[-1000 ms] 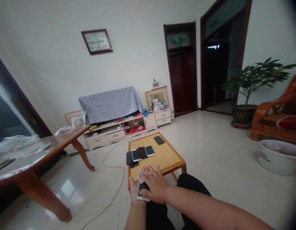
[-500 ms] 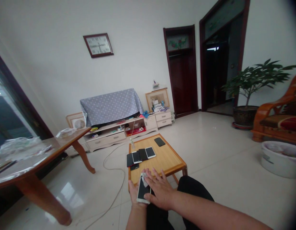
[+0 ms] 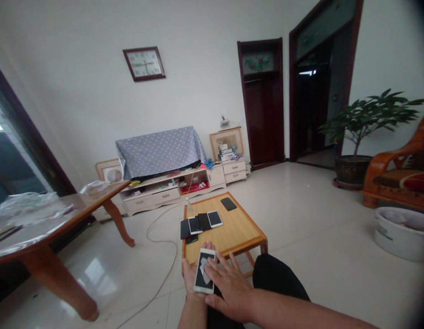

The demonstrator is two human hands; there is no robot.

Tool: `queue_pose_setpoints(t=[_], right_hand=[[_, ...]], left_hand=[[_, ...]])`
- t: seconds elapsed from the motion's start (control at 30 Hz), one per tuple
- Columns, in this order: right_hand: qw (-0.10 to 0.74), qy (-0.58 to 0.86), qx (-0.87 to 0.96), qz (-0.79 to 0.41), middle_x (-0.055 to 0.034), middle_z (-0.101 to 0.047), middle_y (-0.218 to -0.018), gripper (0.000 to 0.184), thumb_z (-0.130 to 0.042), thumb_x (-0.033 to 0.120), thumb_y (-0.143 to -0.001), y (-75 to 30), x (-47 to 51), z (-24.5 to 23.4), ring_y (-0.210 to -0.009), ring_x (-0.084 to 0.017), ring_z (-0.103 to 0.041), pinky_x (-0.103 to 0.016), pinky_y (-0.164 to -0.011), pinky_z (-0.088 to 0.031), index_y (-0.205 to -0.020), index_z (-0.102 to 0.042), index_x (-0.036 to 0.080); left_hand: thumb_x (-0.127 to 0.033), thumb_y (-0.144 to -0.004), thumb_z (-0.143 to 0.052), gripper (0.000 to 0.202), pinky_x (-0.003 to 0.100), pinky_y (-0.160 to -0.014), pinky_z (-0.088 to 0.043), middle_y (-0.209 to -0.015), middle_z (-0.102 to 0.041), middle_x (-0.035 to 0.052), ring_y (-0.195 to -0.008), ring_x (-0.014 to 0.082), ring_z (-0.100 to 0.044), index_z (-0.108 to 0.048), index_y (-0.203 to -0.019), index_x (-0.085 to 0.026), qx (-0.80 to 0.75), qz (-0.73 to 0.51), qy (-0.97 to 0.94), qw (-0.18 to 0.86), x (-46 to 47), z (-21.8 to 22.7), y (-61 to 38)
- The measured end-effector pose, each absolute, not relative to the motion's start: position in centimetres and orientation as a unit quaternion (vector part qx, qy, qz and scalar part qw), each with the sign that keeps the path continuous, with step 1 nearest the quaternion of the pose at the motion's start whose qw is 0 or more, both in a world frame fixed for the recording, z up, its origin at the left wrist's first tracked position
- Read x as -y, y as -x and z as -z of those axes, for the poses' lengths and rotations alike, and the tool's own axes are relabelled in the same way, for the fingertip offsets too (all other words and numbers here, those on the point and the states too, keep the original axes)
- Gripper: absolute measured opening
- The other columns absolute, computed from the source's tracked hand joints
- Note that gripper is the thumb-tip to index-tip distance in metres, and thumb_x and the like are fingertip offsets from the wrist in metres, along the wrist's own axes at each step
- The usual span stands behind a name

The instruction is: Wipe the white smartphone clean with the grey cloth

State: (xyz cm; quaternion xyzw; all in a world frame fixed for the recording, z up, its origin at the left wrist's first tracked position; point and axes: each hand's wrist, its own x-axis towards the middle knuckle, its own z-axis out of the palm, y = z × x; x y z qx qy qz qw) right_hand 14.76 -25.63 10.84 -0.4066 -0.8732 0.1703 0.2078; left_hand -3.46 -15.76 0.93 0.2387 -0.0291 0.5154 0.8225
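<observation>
Left hand (image 3: 192,276) at the bottom middle of the frame, curled behind a white phone (image 3: 204,270), fingertips (image 3: 207,245) just showing past the top edge. Phone held up and a bit tilted, just above the near edge of a small wooden table (image 3: 241,230), dark glass facing up. On the glass, a small white scrap (image 3: 205,270) of cloth or paper. Right hand (image 3: 228,289) just beside the phone, fingers (image 3: 220,264) spread wide, close to the phone's right edge and the white scrap. No pinch to be seen; no telling if any fingertip presses the glass. Under the hands, black trousers (image 3: 278,278) over the knees.

On the left part of the table, a tight row of dark phones (image 3: 195,226), with one more white phone (image 3: 215,219) at the end. Near the far corner, a lone black phone (image 3: 228,204). By the far left corner, a small clear bottle (image 3: 188,204).

Upper left of the frame, a square clock (image 3: 143,64) on the white wall. Middle, a low cream TV stand (image 3: 163,194) under a grey dotted cloth (image 3: 160,153). Upper right, a dark wood door (image 3: 261,100). Right side, a green plant (image 3: 364,119) in a dark pot, an orange wooden chair (image 3: 397,171), and a white tub (image 3: 402,233). Left side, a big shiny table (image 3: 36,233) with a plastic bag (image 3: 26,205) on top. Across the floor, a thin pale cable (image 3: 160,237).
</observation>
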Motion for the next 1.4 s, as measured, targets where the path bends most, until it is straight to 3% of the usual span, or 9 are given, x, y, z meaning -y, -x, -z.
queue_pose_setpoints(t=[0.2, 0.4, 0.6, 0.77, 0.9, 0.97, 1.07, 1.23, 1.4], right_hand=[[0.218, 0.332, 0.907, -0.14, -0.0028, -0.02, -0.164, 0.079, -0.039, 0.074, -0.095, -14.4, 26.5, -10.5, -0.151, -0.044, -0.008, -0.078, -0.115, -0.005, -0.161, -0.014, 0.037], [0.266, 0.388, 0.88, -0.062, 0.0015, -0.012, -0.166, 0.071, -0.036, 0.066, -0.1, -15.8, 27.1, -16.1, -0.152, -0.042, 0.002, -0.079, -0.113, 0.003, -0.161, -0.011, 0.039], [0.225, 0.298, 0.928, 0.016, 0.0031, -0.022, -0.164, 0.072, -0.038, 0.07, -0.097, -16.9, 27.5, -17.6, -0.152, -0.044, -0.003, -0.083, -0.11, -0.001, -0.159, -0.011, 0.044], [0.351, 0.321, 0.844, 0.248, -0.0054, -0.032, -0.162, 0.072, -0.045, 0.069, -0.095, -18.0, 26.6, -19.1, -0.152, -0.043, -0.01, -0.075, -0.116, 0.001, -0.154, -0.04, 0.027], [0.373, 0.219, 0.809, 0.399, 0.0035, -0.038, -0.16, 0.047, -0.056, 0.059, -0.095, -18.0, 26.8, -19.1, -0.15, -0.039, -0.024, -0.07, -0.119, 0.0, -0.136, -0.06, 0.034], [0.368, 0.246, 0.805, 0.396, 0.0027, -0.04, -0.159, 0.047, -0.053, 0.059, -0.097, -18.1, 26.8, -19.3, -0.15, -0.038, -0.026, -0.069, -0.119, 0.0, -0.135, -0.061, 0.033], [0.366, 0.32, 0.798, 0.357, -0.0064, -0.041, -0.158, 0.066, -0.043, 0.069, -0.096, -18.2, 26.8, -19.5, -0.149, -0.041, -0.024, -0.07, -0.119, -0.002, -0.14, -0.058, 0.023], [0.387, 0.237, 0.792, 0.409, 0.0065, -0.044, -0.156, 0.033, -0.058, 0.049, -0.098, -17.7, 26.7, -18.8, -0.148, -0.035, -0.03, -0.069, -0.12, -0.004, -0.128, -0.064, 0.038], [0.394, 0.302, 0.782, 0.378, -0.0034, -0.046, -0.155, 0.056, -0.046, 0.066, -0.097, -18.0, 26.5, -18.2, -0.148, -0.039, -0.029, -0.07, -0.118, -0.005, -0.133, -0.064, 0.027]], left_hand=[[-0.081, -0.088, -0.02, 0.089, 0.046, -0.129, -0.009, -0.161, -0.038, 0.0071, -0.155, 0.024, -0.017, -0.046, -0.149, -0.02, 0.028, -0.522, -0.264, 0.811, 17.0, -4.0, 2.6], [-0.081, -0.089, -0.012, 0.09, 0.047, -0.128, -0.001, -0.167, -0.022, 0.0043, -0.157, 0.0227, -0.005, -0.027, -0.157, -0.024, 0.074, -0.506, -0.335, 0.791, 18.0, -12.6, 1.1], [-0.082, -0.089, -0.014, 0.092, 0.052, -0.127, -0.003, -0.166, -0.024, 0.0069, -0.156, 0.026, -0.002, -0.032, -0.156, -0.021, 0.103, -0.504, -0.343, 0.786, 20.0, -17.6, 0.0], [-0.085, -0.086, -0.011, 0.098, 0.05, -0.127, 0.003, -0.166, -0.023, 0.0096, -0.156, 0.0268, -0.001, -0.033, -0.155, -0.019, 0.129, -0.474, -0.357, 0.795, 20.9, -18.9, -1.2], [-0.084, -0.087, -0.008, 0.096, 0.049, -0.127, 0.004, -0.166, -0.024, 0.0067, -0.156, 0.0261, -0.002, -0.037, -0.153, -0.021, 0.146, -0.462, -0.367, 0.794, 20.7, -19.0, -1.4], [-0.083, -0.088, -0.008, 0.095, 0.048, -0.127, 0.004, -0.167, -0.023, 0.0071, -0.156, 0.0262, -0.001, -0.04, -0.152, -0.021, 0.144, -0.466, -0.366, 0.792, 20.6, -18.8, -1.5], [-0.083, -0.088, -0.009, 0.095, 0.048, -0.127, 0.005, -0.168, -0.018, 0.0072, -0.156, 0.0263, 0.002, -0.039, -0.152, -0.02, 0.134, -0.473, -0.363, 0.792, 20.6, -18.3, -1.7], [-0.082, -0.089, -0.009, 0.089, 0.048, -0.127, 0.005, -0.169, -0.014, 0.0027, -0.157, 0.0249, 0.001, -0.028, -0.156, -0.027, 0.131, -0.477, -0.351, 0.795, 21.2, -18.2, -2.1], [-0.078, -0.092, -0.011, 0.085, 0.047, -0.127, 0.003, -0.168, -0.017, 0.0044, -0.157, 0.0251, -0.004, -0.027, -0.157, -0.026, 0.107, -0.482, -0.347, 0.797, 21.7, -18.4, -2.3]])
